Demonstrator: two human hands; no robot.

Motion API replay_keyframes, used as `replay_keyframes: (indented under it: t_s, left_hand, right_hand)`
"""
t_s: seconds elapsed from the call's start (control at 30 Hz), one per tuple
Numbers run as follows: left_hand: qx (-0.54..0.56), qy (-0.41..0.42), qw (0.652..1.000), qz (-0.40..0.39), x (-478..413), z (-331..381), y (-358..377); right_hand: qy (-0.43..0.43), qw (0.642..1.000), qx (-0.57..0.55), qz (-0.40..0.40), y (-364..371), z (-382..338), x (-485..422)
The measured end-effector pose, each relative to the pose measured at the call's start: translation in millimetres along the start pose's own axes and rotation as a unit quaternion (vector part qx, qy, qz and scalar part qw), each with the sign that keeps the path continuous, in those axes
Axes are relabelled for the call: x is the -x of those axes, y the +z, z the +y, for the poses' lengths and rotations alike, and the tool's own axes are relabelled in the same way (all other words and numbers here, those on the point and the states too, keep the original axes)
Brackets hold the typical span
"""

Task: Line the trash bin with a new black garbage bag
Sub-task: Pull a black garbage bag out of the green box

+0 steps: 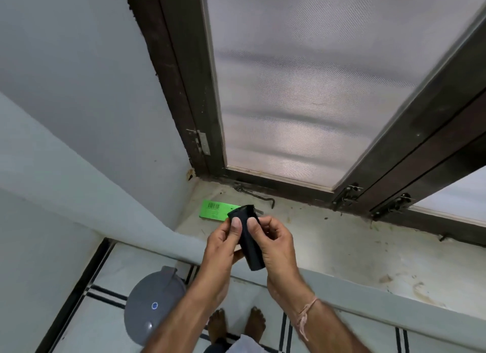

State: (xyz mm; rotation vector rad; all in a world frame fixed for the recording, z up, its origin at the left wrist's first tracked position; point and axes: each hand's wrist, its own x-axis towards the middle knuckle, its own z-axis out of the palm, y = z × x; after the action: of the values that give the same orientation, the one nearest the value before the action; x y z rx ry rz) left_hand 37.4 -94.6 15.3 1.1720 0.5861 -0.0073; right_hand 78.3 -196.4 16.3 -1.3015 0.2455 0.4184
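Observation:
A black roll of garbage bags (249,237) is held upright over the window sill, both hands on it. My left hand (223,243) pinches its upper left edge with the thumb on top. My right hand (273,243) grips the right side, thumb pressed near the top. A grey trash bin (151,304) with its domed lid shut stands on the floor at lower left, below the sill.
A green label with a barcode (213,210) lies on the stained sill (342,247) behind the roll. A mesh window in a dark frame (184,89) rises behind it, a metal hook latch (259,196) at its base. Bare feet stand on white tiles with black lines.

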Motion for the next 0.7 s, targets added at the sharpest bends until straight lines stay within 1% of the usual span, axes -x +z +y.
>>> replay_keyframes:
  t_s: [0.1,0.27,0.37,0.43,0.53,0.6,0.63,0.7]
  left_hand:
    - [0.061,-0.049,0.997,0.012,9,-3,8]
    - [0.099,-0.088,0.990,0.057,13,-1,8]
    - [0.123,-0.096,0.987,0.027,13,-2,-5]
    - [0.134,-0.101,0.986,0.019,15,0,-8]
    - [0.119,-0.097,0.988,0.009,20,5,-10]
    - [0.108,-0.089,0.990,0.008,23,8,-15]
    - [0.109,-0.085,0.990,0.005,25,10,-20]
    - [0.109,-0.075,0.991,0.005,29,12,-30]
  right_hand:
    - [0.000,0.999,-0.009,0.031,4,1,0]
    - [0.025,0.996,-0.028,0.081,8,-3,-3]
    - [0.008,0.994,-0.045,0.102,4,-9,-8]
    - [0.005,0.994,-0.027,0.106,6,-10,-6]
    - [-0.008,0.997,0.009,0.076,11,-12,5]
    - [-0.024,0.999,0.040,0.017,15,-14,15]
    - [-0.042,0.995,0.086,-0.009,17,-12,19]
    - [-0.079,0.976,0.197,-0.046,21,-4,24]
